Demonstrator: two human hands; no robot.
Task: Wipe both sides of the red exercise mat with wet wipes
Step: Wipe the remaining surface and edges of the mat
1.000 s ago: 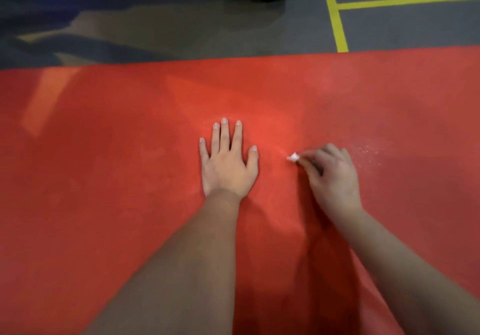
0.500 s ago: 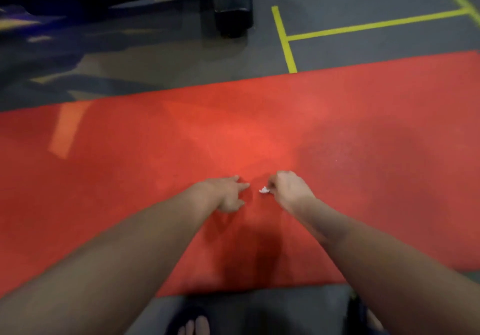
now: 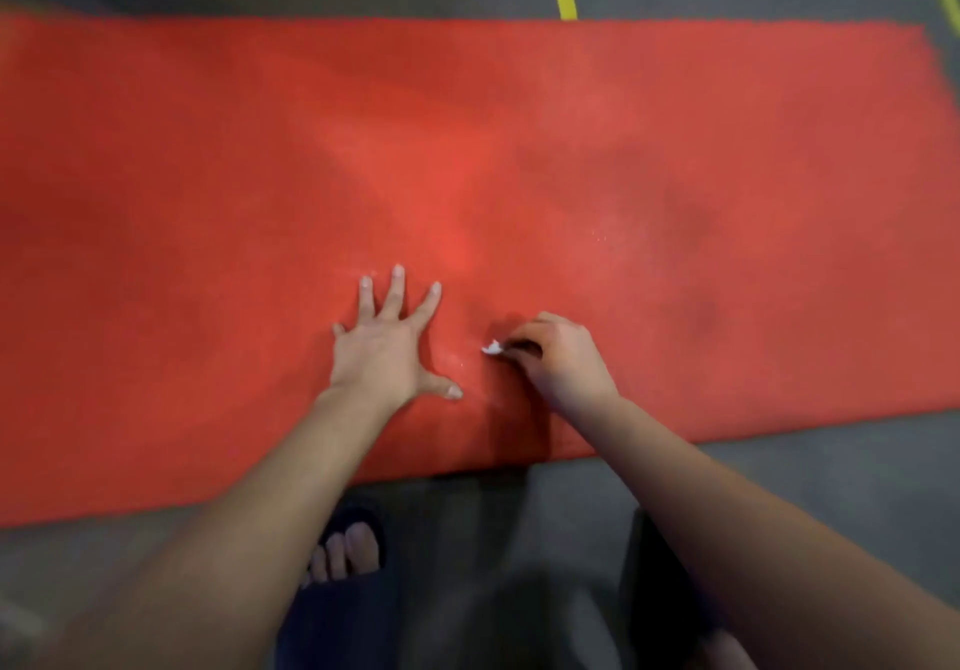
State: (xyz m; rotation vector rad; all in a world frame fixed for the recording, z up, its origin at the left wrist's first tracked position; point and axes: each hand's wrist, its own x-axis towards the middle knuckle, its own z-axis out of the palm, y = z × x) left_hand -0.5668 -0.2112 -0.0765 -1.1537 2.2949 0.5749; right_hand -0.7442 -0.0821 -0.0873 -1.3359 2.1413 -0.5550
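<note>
Seen from the head camera, the red exercise mat (image 3: 675, 175) lies flat on the grey floor (image 3: 779, 477). The left hand (image 3: 387, 352) is pressed on it with 5 fingers splayed. Just beside it, the right hand (image 3: 561, 357) has its fingers curled, pinching a tiny wadded wet wipe (image 3: 491, 348) against the mat. I'd judge this side is mid-wipe, and the next move calls for broad sweeps outward.

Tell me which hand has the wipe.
The right hand: its curled fingers pinch the small white wipe. The left hand lies flat on the red mat, fingers spread, holding nothing.
</note>
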